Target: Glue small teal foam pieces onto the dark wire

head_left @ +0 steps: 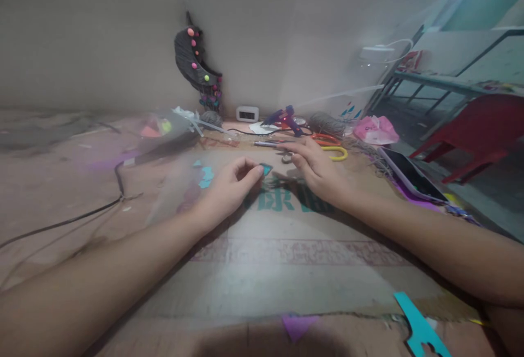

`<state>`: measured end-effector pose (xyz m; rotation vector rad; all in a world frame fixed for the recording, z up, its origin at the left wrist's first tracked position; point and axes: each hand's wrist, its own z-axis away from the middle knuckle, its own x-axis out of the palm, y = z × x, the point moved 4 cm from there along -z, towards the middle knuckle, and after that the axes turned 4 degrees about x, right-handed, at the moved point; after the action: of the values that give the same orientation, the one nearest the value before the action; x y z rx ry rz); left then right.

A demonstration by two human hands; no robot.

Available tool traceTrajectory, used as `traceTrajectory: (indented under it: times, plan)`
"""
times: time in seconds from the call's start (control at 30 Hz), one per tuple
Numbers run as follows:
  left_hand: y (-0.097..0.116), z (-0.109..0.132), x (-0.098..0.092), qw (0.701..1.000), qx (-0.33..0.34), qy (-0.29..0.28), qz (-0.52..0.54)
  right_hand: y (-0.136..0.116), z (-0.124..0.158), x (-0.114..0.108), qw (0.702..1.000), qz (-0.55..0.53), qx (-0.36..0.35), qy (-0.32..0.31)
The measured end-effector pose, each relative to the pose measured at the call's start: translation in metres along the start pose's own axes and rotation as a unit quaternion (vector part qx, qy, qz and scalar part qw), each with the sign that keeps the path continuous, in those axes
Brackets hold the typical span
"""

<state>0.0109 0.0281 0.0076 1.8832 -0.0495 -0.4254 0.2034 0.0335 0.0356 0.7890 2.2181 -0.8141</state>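
Note:
My left hand (232, 183) pinches a small teal piece with a dark edge (266, 169) between thumb and fingertips, just above the cardboard (254, 269). Several teal scraps (206, 177) lie to its left. Stretched forward, my right hand (313, 167) has its fingers apart over the tools, and no held thing shows in it. A pen (266, 143) lies by its fingertips; whether they touch is unclear. Yellow-handled scissors (338, 154) and orange-handled scissors (326, 139) are beside and behind this hand, partly hidden by it.
Along the wall stand a purple glue gun (289, 119), a white digital clock (248, 114) and grey yarn (326, 124). A phone (411, 174) and pink bag (375, 129) lie at right. A teal cutout (421, 327) sits near the front. A black cord (61, 220) crosses the left.

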Motion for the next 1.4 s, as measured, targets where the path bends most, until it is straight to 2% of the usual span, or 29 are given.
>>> traceTrajectory:
  times: [0.17, 0.43, 0.7, 1.4]
  plan:
    - [0.001, -0.0002, -0.0009, 1.0, 0.001, 0.008, 0.006, -0.0093, 0.0083, 0.0048, 0.998, 0.022, -0.04, -0.031]
    - [-0.0039, -0.004, 0.0004, 0.997, -0.053, 0.003, 0.059, -0.0053, 0.0073, 0.0035, 0.991, 0.074, -0.115, -0.012]
    - [-0.0039, -0.0056, 0.0006, 0.998, -0.044, -0.022, 0.032, -0.0103, 0.0098, 0.0043, 0.981, 0.12, -0.152, -0.007]
    - [-0.0075, -0.0059, 0.0008, 0.998, -0.047, -0.036, 0.037, -0.0071, 0.0091, 0.006, 0.983, 0.107, -0.15, -0.022]
